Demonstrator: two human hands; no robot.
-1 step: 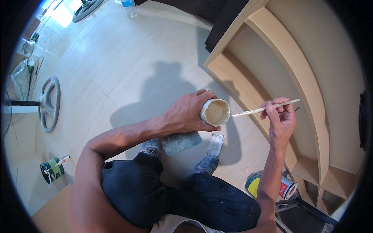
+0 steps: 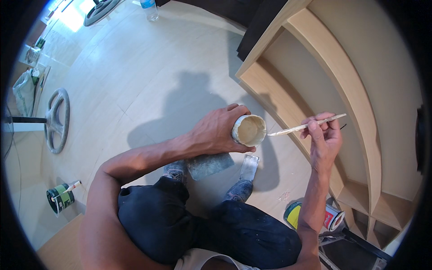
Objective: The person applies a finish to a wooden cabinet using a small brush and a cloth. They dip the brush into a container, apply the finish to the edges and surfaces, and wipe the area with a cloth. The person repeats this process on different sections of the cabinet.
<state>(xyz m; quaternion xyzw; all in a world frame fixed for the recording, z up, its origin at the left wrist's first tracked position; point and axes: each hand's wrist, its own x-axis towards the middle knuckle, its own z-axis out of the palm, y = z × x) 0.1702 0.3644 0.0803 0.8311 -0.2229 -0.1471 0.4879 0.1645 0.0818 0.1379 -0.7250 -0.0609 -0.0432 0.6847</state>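
Observation:
My left hand point(image 2: 216, 132) grips a small round tub of beige filler point(image 2: 249, 130), tilted so its open mouth faces the right. My right hand point(image 2: 324, 137) pinches a thin pale stick point(image 2: 306, 127) whose filler-coated tip sits just right of the tub's rim, not touching it. Both hands hover in front of a light wooden shelf unit point(image 2: 315, 85) lying at the right. I am crouched on the pale floor. A wide metal scraper point(image 2: 209, 165) and a narrower one point(image 2: 249, 167) lie by my feet, below the tub.
A green can with a stick in it point(image 2: 60, 198) stands on the floor at the lower left. A yellow and red can point(image 2: 333, 217) sits by my right elbow. A round metal stand base point(image 2: 57, 119), a bag point(image 2: 24, 92) and a water bottle point(image 2: 149, 9) lie farther off.

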